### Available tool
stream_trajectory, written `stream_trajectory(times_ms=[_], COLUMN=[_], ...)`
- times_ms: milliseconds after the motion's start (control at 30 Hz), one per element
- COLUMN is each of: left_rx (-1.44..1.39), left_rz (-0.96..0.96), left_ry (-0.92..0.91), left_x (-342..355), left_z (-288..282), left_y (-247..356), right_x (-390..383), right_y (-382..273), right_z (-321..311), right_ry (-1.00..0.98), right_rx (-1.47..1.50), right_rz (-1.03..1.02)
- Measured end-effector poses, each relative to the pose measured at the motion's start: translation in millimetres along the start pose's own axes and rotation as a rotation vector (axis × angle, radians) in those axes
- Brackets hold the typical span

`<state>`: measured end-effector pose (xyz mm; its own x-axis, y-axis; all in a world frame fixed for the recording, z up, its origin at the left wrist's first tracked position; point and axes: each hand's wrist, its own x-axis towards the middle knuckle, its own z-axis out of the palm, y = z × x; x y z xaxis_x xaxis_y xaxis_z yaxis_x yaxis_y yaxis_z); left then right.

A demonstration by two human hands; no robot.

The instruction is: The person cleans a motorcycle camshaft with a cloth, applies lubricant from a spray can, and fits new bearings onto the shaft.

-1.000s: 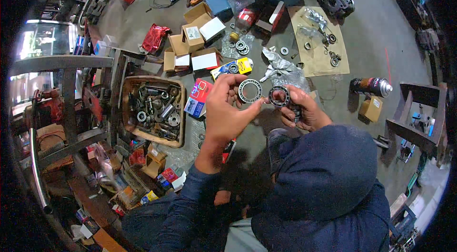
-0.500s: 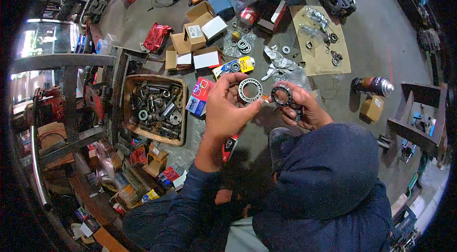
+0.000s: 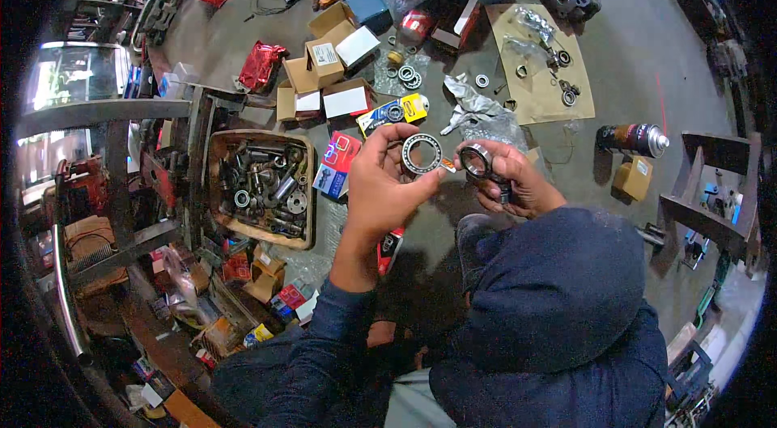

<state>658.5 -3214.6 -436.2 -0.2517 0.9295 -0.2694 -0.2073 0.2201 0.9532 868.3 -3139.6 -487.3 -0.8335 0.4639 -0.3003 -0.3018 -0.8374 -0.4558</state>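
My left hand (image 3: 380,185) pinches a bright steel ball bearing (image 3: 407,154) between thumb and fingers, its open ring face turned up to view. Close to its right, my right hand (image 3: 522,177) grips a darker, oily-looking ball bearing (image 3: 487,159), held tilted so that part of its outer side shows. A dark piece (image 3: 505,190) shows under the fingers of that hand; I cannot tell whether it is separate. A small orange and white tag (image 3: 448,163) sits between the two bearings, by my left thumb. Large dark cloth (image 3: 558,290) hides my right forearm.
A tray (image 3: 214,185) of loose metal parts stands left. Ahead lie opened boxes (image 3: 324,64), a yellow and blue box (image 3: 413,108), a crumpled white glove (image 3: 469,104) and brown paper (image 3: 558,96) bearing small parts. A spray can (image 3: 631,141) lies right, near a metal frame (image 3: 704,193).
The darker bearing in my right hand has turned, now showing more of its outer side. My left hand keeps its bearing almost still. The whole view has shifted slightly.
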Motion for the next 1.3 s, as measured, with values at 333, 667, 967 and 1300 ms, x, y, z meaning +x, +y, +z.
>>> stream_trajectory(times_ms=[333, 667, 967, 1300], left_rx=[-0.183, -0.598, -0.567, -0.609], left_rz=[-0.073, -0.248, -0.259, -0.296], left_ry=[-0.047, -0.113, -0.099, -0.082], left_x=[2.5, 4.4, 4.2, 5.0], left_z=[-1.5, -5.3, 0.6, -6.1], left_y=[-6.4, -19.5, -18.6, -20.5], right_x=[5.1, 7.2, 1.7, 6.6], right_y=[-21.5, -29.7, -34.1, -6.2], right_z=[21.9, 32.1, 34.3, 12.2], right_ry=[0.213, 0.17, 0.211, 0.177], right_rx=[-1.12, -1.375, -1.37, -1.208], right_rz=[-0.392, -0.666, -0.598, -0.309])
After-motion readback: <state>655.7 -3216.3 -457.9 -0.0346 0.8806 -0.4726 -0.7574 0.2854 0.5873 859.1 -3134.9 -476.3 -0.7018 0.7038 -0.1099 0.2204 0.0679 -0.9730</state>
